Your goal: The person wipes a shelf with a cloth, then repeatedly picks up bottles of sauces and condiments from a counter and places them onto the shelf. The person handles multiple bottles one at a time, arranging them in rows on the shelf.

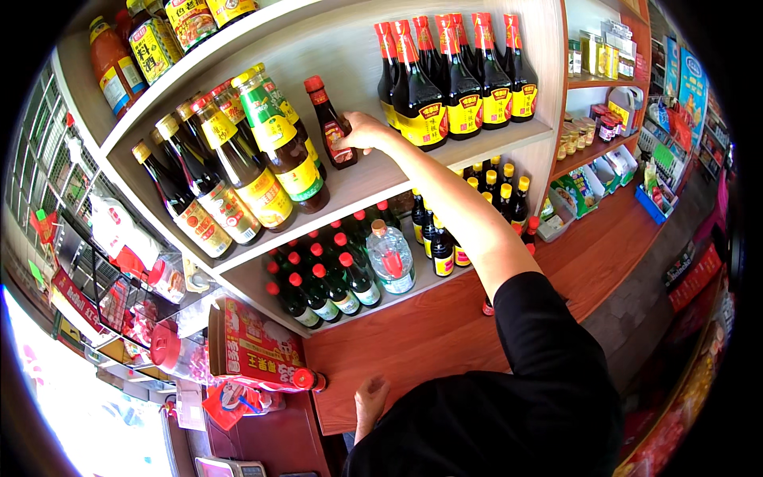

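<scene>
My right arm stretches up to the middle shelf, where my right hand (364, 132) has its fingers around a small dark sauce bottle (329, 127) with a red cap. That bottle is upright, slightly tilted in view, with its base at the shelf board. To its left stand taller sauce bottles (262, 191) with yellow and green labels. On its right is a group of dark, red-necked soy sauce bottles (419, 107). My left hand (369, 397) is low, over the edge of the reddish wooden counter (413, 350), fingers loosely bent and nothing visible in it.
The lower shelf holds green bottles with red caps (318, 278), a clear plastic jug (389, 258) and yellow-capped bottles (441, 246). A red carton (254, 346) and a red-lidded jar (308, 379) stand at the counter's left. A blue basket (653, 203) sits far right.
</scene>
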The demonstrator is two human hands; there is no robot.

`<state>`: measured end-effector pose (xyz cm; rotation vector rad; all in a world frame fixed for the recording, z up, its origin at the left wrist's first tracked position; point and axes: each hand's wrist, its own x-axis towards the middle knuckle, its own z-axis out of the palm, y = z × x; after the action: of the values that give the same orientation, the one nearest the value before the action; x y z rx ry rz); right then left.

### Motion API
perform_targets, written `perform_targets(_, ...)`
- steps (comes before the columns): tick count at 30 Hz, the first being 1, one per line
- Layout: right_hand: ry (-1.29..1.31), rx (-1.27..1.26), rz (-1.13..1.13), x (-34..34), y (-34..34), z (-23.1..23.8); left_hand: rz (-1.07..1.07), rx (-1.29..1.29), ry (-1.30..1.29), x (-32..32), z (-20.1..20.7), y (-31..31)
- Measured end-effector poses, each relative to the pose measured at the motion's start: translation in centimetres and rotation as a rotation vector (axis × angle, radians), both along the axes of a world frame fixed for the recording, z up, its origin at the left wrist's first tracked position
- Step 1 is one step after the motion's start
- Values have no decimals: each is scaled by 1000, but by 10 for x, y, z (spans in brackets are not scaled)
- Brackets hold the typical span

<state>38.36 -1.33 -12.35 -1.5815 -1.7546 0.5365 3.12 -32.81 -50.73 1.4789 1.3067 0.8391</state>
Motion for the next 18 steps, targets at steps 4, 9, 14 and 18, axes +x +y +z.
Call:
perform_targets(4, -11, 24, -114, -7, 22, -2, 37, 6, 29, -6, -7, -10)
perform_targets(9, 19, 140, -92, -2, 42, -17, 18, 2, 91, -13, -15, -19)
perform_targets(14, 41, 101, -64, -6, 46, -21, -14, 37, 82, -3, -19, -17)
perform_targets(18, -61, 343, -121, -5, 53, -33, -80, 11, 92, 17, 0, -18)
